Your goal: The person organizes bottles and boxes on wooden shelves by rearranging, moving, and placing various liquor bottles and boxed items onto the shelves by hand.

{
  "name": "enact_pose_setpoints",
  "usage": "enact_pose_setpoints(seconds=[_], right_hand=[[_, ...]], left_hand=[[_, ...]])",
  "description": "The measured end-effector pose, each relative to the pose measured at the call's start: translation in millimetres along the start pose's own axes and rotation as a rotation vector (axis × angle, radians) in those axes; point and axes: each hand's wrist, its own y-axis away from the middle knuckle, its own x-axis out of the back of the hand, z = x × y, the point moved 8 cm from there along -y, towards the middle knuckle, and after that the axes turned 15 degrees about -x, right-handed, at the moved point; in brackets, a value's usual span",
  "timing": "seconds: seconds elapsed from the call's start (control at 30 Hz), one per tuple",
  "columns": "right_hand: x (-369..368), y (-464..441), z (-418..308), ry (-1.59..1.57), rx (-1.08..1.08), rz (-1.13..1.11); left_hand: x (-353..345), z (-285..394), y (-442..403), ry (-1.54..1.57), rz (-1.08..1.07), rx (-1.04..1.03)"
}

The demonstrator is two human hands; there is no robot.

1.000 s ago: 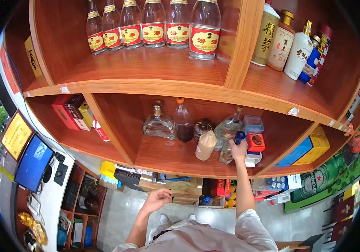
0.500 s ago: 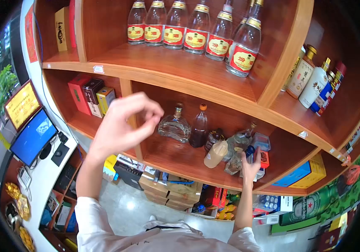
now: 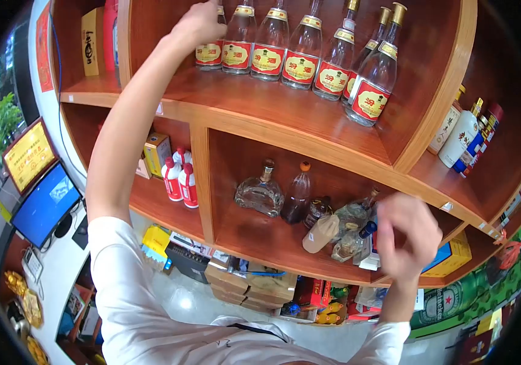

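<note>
Reaching the left hand [image 3: 199,24] to a slim-necked glass bottle [image 3: 209,55], can't tell if gripping, and curving the right hand [image 3: 411,237], released, near the wooden shelf [image 3: 254,234].

L arm [image 3: 123,131]: extended up & fwd, approx. straight. L hand [image 3: 199,25]: at upper shelf [image 3: 236,91], nr its L end, wrist slightly bent, fingers flexed; grip unclear. R arm [image 3: 397,307]: foreshortened, forearm raised. R hand [image 3: 409,237]: in front of lower shelf [image 3: 251,234], nr its R front corner, blurred, fingers curled, thumb apart.
</note>
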Motion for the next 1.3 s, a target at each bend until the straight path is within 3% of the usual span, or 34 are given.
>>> enact_pose_setpoints(seconds=[0.07, 0.17, 0.27, 0.4, 0.6, 0.63, 0.73, 1.0, 1.1, 1.2, 1.23, 1.3], right_hand=[[-21.7, -46.2, -12.2, 0.068, 0.125, 0.048], [-66.4, -113.2, -12.4, 0.163, 0.169, 0.074], [-117.0, -172.4, -2.7, 0.301, 0.207, 0.068], [-190.4, -253.3, 13.6, 0.435, 0.083, -0.026], [-278.2, -350.2, 55.9, 0.348, -0.380, -0.095], [-287.6, -350.0, 60.2, 0.287, -0.541, -0.241], [-299.4, -343.8, 55.6, 0.448, -0.565, -0.154], [-313.5, -332.1, 62.1, 0.488, -0.531, -0.152], [-316.3, -324.5, 44.4, 0.340, -0.591, -0.272], [-291.2, -314.0, 25.7, 0.424, -0.486, -0.139], [-299.1, -321.6, 37.3, 0.440, -0.516, -0.163], [-306.9, -320.3, 47.7, 0.221, -0.645, -0.240]], left_hand=[[-11.2, -43.4, -24.6, -0.112, 0.101, -0.012], [15.4, -8.7, -15.7, 0.401, -0.021, 0.266], [-19.9, -54.3, -35.3, 0.035, 0.192, 0.044], [-44.1, -58.7, -20.9, 0.166, 0.181, -0.017], [-36.9, -45.5, -3.2, 0.208, 0.099, 0.043], [-39.0, -47.2, -4.3, 0.212, 0.109, 0.037], [-35.8, -47.7, -8.8, 0.210, 0.127, 0.014], [-8.0, -25.2, 3.1, 0.354, 0.100, -0.008], [-7.0, -24.9, -1.1, 0.432, 0.109, 0.004], [-18.3, -35.8, -8.5, 0.353, 0.113, 0.071], [-47.9, -60.6, -23.9, 0.361, 0.140, -0.088], [-47.9, -58.9, -22.3, 0.412, 0.158, -0.136]])
